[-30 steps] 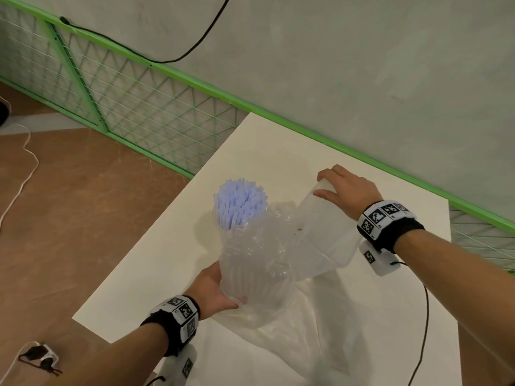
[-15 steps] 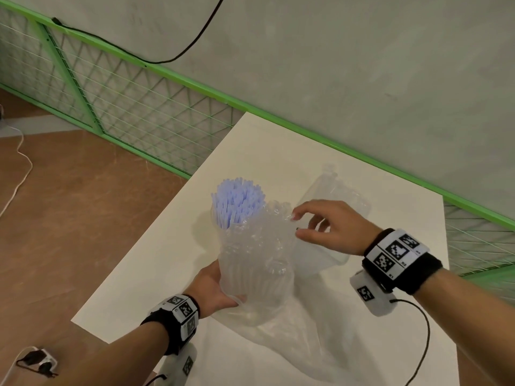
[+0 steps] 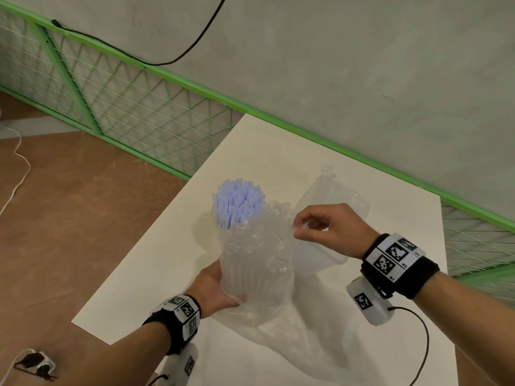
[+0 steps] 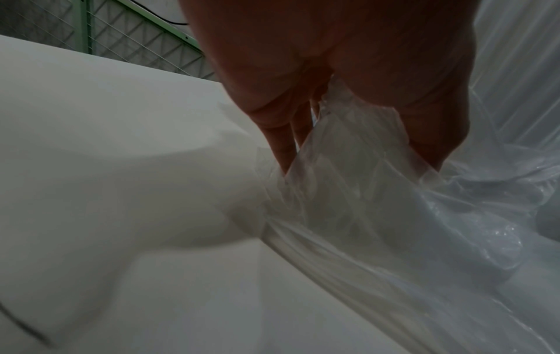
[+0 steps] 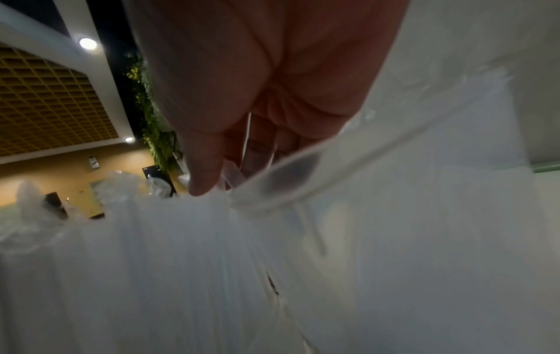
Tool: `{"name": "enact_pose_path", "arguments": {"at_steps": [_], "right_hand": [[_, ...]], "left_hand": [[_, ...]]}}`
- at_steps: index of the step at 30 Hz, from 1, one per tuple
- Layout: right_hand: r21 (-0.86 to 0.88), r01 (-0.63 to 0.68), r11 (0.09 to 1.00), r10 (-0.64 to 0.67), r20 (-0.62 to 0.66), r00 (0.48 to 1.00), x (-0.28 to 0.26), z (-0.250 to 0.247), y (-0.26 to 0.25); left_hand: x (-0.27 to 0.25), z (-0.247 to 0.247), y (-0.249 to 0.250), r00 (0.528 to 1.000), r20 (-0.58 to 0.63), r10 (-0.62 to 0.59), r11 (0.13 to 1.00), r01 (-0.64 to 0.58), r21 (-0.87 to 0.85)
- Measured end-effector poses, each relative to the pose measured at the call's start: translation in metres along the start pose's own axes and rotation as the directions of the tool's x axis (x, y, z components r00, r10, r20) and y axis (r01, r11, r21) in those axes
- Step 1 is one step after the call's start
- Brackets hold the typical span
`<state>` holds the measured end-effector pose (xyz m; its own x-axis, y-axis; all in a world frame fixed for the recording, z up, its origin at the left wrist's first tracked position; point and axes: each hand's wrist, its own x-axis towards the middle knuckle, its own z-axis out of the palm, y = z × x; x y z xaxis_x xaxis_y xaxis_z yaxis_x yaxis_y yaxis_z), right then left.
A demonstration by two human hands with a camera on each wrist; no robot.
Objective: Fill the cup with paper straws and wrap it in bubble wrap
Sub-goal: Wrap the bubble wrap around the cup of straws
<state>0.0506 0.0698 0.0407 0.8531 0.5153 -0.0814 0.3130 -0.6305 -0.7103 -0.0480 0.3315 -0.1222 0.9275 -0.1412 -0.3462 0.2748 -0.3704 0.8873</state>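
- The left hand (image 3: 216, 288) holds the clear cup wrapped in bubble wrap (image 3: 256, 263), its grip curled around the base, so the pale blue paper straws (image 3: 237, 201) stay upright.
- The right hand (image 3: 331, 229) pinches the wrap's edge to pull it around.

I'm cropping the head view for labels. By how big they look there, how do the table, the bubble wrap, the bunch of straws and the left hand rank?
1. table
2. bubble wrap
3. bunch of straws and left hand: look about alike, so unranked; the wrap hides part of each.
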Motion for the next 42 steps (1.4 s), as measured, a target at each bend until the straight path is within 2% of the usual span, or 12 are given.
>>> {"name": "enact_pose_path", "arguments": {"at_steps": [6,9,12,17,19,22,24,25,31,33,36,42], "right_hand": [[0.194,-0.109,0.975,0.104,0.035,0.994,0.01,-0.023,0.002],[-0.039,-0.078,0.996,0.07,-0.184,0.98,0.025,-0.041,0.019],[-0.379,-0.127,0.917,-0.022,-0.365,0.931,0.041,-0.053,0.04],[-0.351,-0.126,0.928,-0.074,-0.503,0.861,0.028,-0.061,0.026],[-0.321,-0.035,0.946,-0.114,-0.431,0.895,0.007,-0.047,0.003],[-0.245,-0.036,0.969,0.011,-0.102,0.995,-0.028,-0.008,-0.034],[-0.302,-0.078,0.95,0.105,0.074,0.992,-0.044,0.017,-0.046],[-0.337,-0.081,0.938,0.119,0.092,0.989,-0.048,0.028,-0.049],[-0.377,-0.144,0.915,0.112,-0.107,0.988,-0.052,0.065,-0.05],[-0.333,-0.15,0.931,0.094,-0.18,0.979,-0.055,0.074,-0.048],[-0.253,-0.15,0.956,0.079,-0.272,0.959,-0.06,0.086,-0.046],[-0.051,-0.149,0.987,0.114,-0.425,0.898,-0.069,0.11,-0.047]], "left_hand": [[0.0,-0.001,0.0,1.0,0.004,-0.004,1.0,0.004,0.017],[0.001,0.0,-0.001,1.0,0.002,-0.004,1.0,0.004,0.023],[0.001,0.0,-0.002,1.0,0.001,0.011,0.999,-0.011,0.043],[0.002,-0.002,-0.004,1.0,0.006,0.016,0.999,-0.016,0.043],[0.002,-0.001,-0.006,1.0,0.008,0.018,1.0,-0.018,0.019],[0.002,0.0,-0.007,1.0,0.004,0.026,0.998,-0.026,-0.051],[0.0,0.0,-0.005,0.999,0.008,0.034,0.996,-0.034,-0.079],[-0.001,0.0,-0.004,0.999,0.008,0.039,0.996,-0.038,-0.085],[-0.001,-0.006,-0.002,0.996,0.083,0.032,0.999,-0.034,0.026],[-0.002,-0.012,0.003,0.99,0.124,0.06,0.996,-0.067,0.05],[-0.007,-0.021,0.008,0.961,0.181,0.207,0.971,-0.224,0.078],[-0.021,-0.029,0.012,0.959,0.136,0.247,0.968,-0.251,0.011]]}}
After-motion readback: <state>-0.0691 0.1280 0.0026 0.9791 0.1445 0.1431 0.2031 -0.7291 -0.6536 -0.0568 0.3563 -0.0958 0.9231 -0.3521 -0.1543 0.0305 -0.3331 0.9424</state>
